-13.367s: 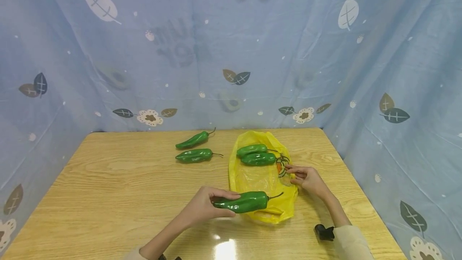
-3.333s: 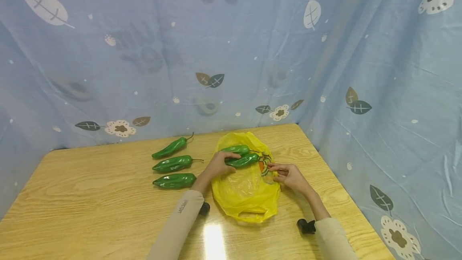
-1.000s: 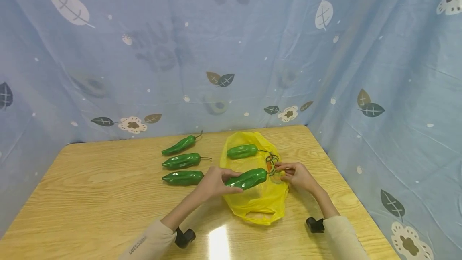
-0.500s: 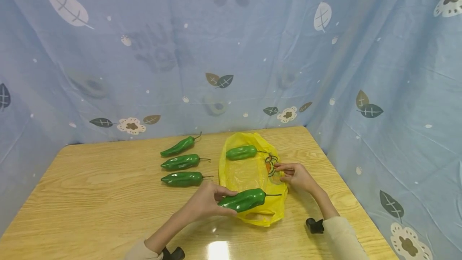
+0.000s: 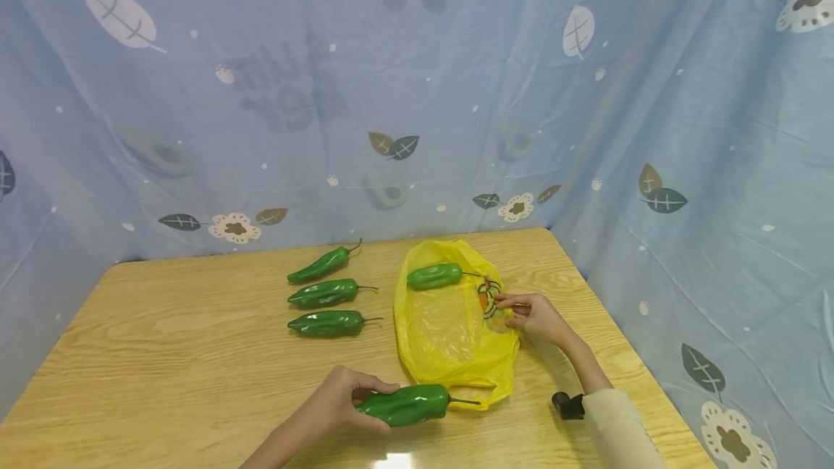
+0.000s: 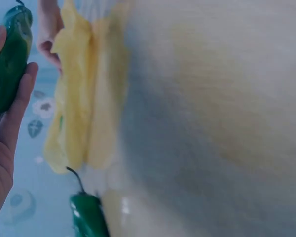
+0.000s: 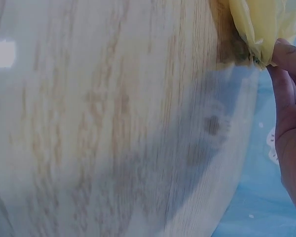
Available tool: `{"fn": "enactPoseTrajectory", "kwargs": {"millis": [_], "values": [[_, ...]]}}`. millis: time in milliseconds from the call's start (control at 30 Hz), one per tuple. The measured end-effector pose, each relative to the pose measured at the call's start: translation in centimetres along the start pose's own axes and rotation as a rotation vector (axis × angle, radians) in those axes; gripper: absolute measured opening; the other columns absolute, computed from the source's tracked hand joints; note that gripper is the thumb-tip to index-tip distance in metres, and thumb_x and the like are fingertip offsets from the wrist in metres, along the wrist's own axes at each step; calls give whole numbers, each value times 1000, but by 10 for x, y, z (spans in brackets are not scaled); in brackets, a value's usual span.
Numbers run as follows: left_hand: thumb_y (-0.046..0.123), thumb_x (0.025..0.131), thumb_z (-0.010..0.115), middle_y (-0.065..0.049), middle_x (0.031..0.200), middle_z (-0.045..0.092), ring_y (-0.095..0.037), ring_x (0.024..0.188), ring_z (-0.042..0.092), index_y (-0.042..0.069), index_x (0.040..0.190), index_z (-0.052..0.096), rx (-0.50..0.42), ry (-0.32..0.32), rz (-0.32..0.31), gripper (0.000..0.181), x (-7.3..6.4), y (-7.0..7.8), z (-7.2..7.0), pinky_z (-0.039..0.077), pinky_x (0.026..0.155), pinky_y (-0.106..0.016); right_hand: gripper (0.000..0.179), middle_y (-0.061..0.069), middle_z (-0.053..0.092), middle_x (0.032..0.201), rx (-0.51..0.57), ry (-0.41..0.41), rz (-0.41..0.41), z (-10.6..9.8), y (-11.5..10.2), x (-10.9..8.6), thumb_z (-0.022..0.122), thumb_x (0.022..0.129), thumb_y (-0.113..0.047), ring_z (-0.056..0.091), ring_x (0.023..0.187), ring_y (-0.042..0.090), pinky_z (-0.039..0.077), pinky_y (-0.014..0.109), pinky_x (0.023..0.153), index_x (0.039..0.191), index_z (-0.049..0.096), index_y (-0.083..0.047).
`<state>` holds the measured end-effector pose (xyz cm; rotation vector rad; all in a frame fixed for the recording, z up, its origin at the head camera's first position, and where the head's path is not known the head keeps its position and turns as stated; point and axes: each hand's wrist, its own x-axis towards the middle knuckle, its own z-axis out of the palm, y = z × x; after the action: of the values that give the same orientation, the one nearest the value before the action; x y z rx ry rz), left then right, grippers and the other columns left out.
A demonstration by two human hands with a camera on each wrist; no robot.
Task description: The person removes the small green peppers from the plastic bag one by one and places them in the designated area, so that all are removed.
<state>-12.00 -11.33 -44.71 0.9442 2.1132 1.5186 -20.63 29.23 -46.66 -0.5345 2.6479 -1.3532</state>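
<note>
My left hand (image 5: 342,404) grips a glossy green pepper (image 5: 410,405) by its pointed end, stem to the right, in front of the yellow plastic bag (image 5: 449,360). In the left wrist view the held pepper (image 6: 12,57) lies between thumb and fingers. The right hand (image 5: 537,315) pinches the bag's right edge between thumb and fingers; the right wrist view shows the gathered plastic (image 7: 259,29) at its fingertips. One green pepper (image 5: 435,276) lies on the bag toward the back. Orange and dark-striped print (image 5: 489,299) shows by the right fingertips.
Three more green peppers stand in a column left of the bag: a back one (image 5: 322,265), a middle one (image 5: 329,293) and a front one (image 5: 331,323). They lie on a wooden table (image 5: 182,353). A blue patterned curtain (image 5: 300,93) hangs behind and beside it.
My left hand took a pepper off the bag and carried it toward me and left, past the bag's front edge. Earlier, a third pepper joined the left column. The right hand keeps its pinch.
</note>
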Motion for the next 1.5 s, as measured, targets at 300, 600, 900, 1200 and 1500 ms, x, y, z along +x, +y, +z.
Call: {"fn": "enactPoseTrajectory", "kwargs": {"millis": [300, 600, 900, 1200, 1500], "values": [[18, 74, 82, -15, 112, 68, -7, 99, 64, -2, 112, 69, -47, -21, 11, 44, -26, -13, -4, 54, 77, -20, 27, 24, 53, 134, 14, 9, 5, 1, -1, -2, 66, 86, 5, 48, 123, 42, 44, 46, 97, 113, 67, 5], [22, 77, 80, -15, 113, 68, -7, 100, 63, -2, 115, 68, -19, -29, 90, 46, -38, -20, -2, 54, 75, -19, 27, 25, 52, 134, 13, 11, 6, 1, 0, -5, 66, 87, 4, 49, 123, 42, 44, 47, 97, 114, 66, 5], [23, 78, 79, -18, 113, 67, -7, 100, 63, -3, 115, 68, 52, 27, 81, 48, -48, -30, -16, 55, 74, -20, 27, 25, 53, 133, 0, 22, 7, 0, 2, -4, 66, 87, 5, 48, 122, 43, 44, 46, 96, 113, 67, 5], [26, 75, 80, -14, 113, 68, -14, 102, 64, -1, 115, 68, 174, 116, -17, 50, -49, -43, -41, 55, 80, -27, 26, 24, 54, 133, 16, 18, 12, 0, 1, -5, 66, 87, 5, 49, 122, 42, 45, 45, 96, 113, 67, 4], [22, 75, 81, -15, 111, 68, -25, 101, 66, -3, 113, 68, 267, 160, -21, 48, -43, -61, -71, 56, 80, -30, 27, 23, 53, 134, 23, 16, 21, -1, 3, -4, 66, 87, 4, 50, 122, 41, 45, 44, 96, 113, 67, 4]]}}
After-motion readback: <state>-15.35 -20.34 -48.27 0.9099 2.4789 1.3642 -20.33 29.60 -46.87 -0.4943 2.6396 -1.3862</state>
